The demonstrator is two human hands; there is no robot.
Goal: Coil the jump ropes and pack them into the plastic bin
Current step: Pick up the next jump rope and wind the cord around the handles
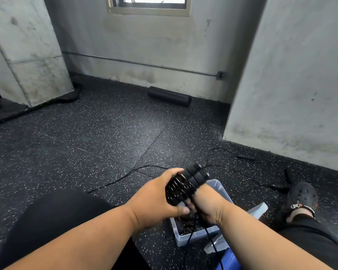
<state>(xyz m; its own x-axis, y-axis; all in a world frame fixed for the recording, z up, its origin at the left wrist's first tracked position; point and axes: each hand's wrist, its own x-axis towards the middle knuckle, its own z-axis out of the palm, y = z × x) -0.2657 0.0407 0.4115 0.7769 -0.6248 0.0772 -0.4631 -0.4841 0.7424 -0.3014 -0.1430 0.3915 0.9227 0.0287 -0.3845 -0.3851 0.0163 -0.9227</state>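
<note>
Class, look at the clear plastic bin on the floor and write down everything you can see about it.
The clear, bluish plastic bin is a rectangular, open-topped box standing upright on the black speckled rubber floor, in front of the seated person. Its walls are translucent. Dark coiled rope already lies inside. The left hand and right hand, gripping a black jump-rope bundle, hover above and hide its middle. A thin black cord hangs across its near wall. A clear lid-like piece lies beside it.

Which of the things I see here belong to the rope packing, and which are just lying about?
Part of the job:
- coiled rope bundle, gripped by the left hand and the right hand
- clear plastic bin, with ropes already inside
- loose rope on the floor
- rope handle near the wall

Just lying about:
- black foam roller
- wall pipe
- window
</note>
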